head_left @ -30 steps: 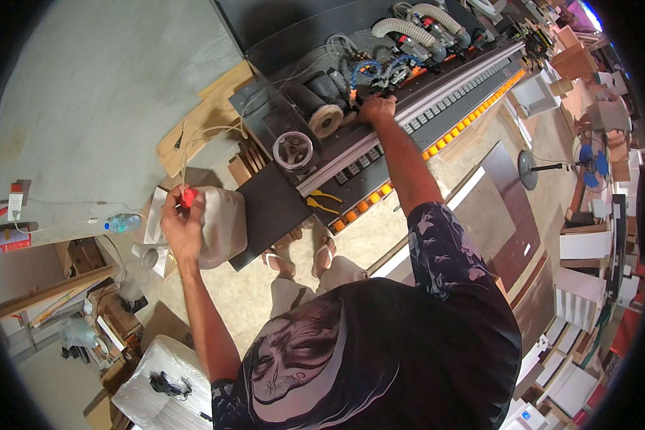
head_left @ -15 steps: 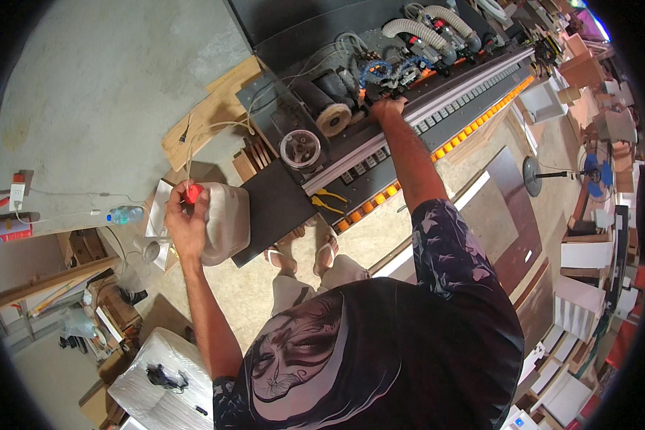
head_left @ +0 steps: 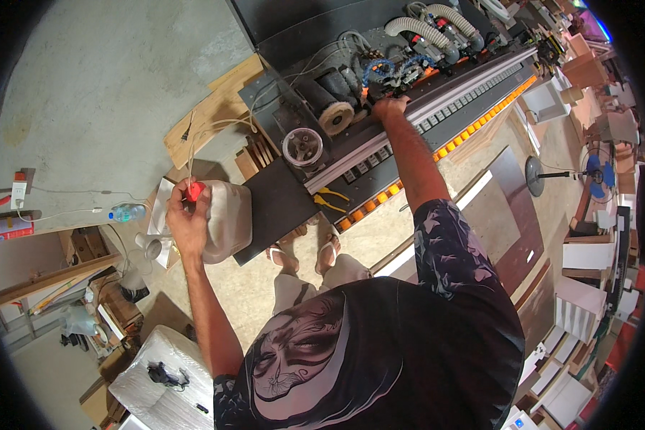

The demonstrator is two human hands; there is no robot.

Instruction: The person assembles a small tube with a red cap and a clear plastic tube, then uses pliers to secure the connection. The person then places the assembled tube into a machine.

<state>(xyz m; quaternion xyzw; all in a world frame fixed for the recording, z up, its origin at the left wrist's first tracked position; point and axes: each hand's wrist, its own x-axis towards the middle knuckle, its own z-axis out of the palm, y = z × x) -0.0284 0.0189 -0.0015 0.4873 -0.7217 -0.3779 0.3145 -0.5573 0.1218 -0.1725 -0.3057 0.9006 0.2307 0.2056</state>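
My left hand (head_left: 187,222) closes its fingers around a red cap (head_left: 195,190) at the top of a whitish plastic jerrycan (head_left: 231,218). Thin pale tubes (head_left: 190,154) run up from the cap toward the machine. At the far end of my outstretched right arm, my right hand (head_left: 390,109) reaches into the long dark machine (head_left: 365,161), beside a cluster of black fittings and blue coiled hose (head_left: 378,69). Its fingertips are hidden among these parts. Left of that hand is a round fuzzy buffing wheel (head_left: 335,118).
Yellow-handled pliers (head_left: 331,198) lie on the machine's near left end, close to a clear round container (head_left: 302,147). Grey ribbed hoses (head_left: 416,30) curve over the machine. A water bottle (head_left: 127,213) is at the left. A blue fan (head_left: 593,172) and stacked boards stand to the right.
The whole view has shifted very slightly. Both hands keep their places, the left at the red cap and the right inside the machine.
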